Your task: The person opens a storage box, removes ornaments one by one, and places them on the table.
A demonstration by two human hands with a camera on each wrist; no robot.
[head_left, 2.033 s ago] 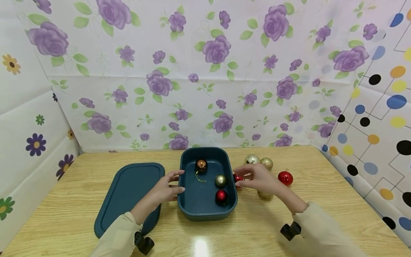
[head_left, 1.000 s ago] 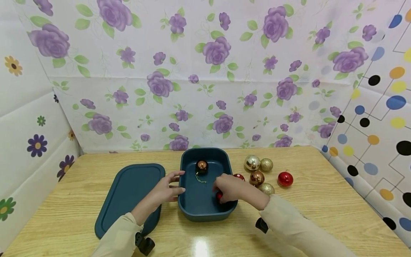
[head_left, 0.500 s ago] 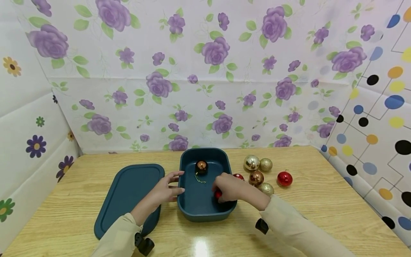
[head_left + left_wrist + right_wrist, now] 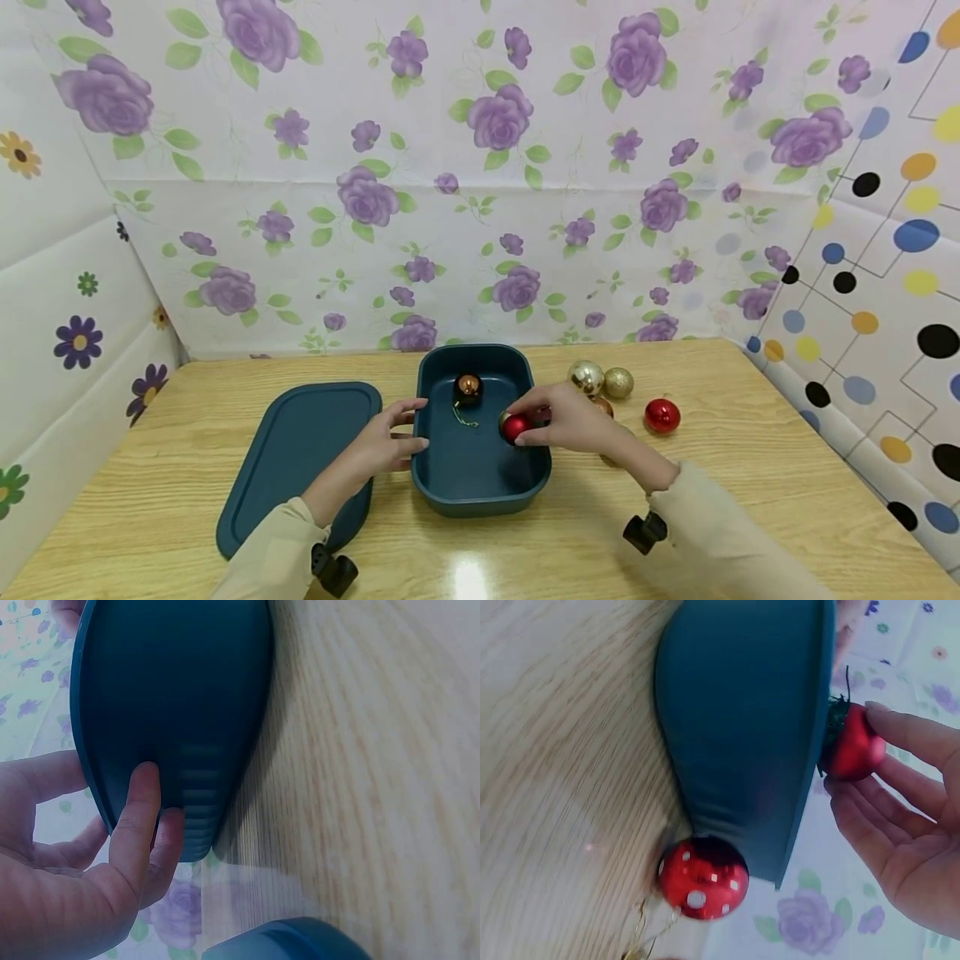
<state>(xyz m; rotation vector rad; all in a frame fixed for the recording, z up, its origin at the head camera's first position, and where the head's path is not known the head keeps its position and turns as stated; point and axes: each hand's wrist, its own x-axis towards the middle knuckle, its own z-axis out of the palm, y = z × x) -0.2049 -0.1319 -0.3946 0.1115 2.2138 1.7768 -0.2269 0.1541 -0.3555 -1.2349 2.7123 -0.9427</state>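
While the left hand point(image 4: 381, 443), fingers extended, touches the blue container point(image 4: 480, 507), apparently steadying it, the right hand point(image 4: 576, 421) pinches the matte red ball point(image 4: 516, 427) above its interior, thumb opposing fingers, presumably for control.

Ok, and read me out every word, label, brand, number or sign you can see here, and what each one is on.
There are none that I can read.
Blue box and blue lid: no lettering shows.
Red ball in the right hand: no lettering shows.
Spotted red ball: white dots only.
Backdrop: printed flowers, no words.
Black wrist devices: too small to tell.
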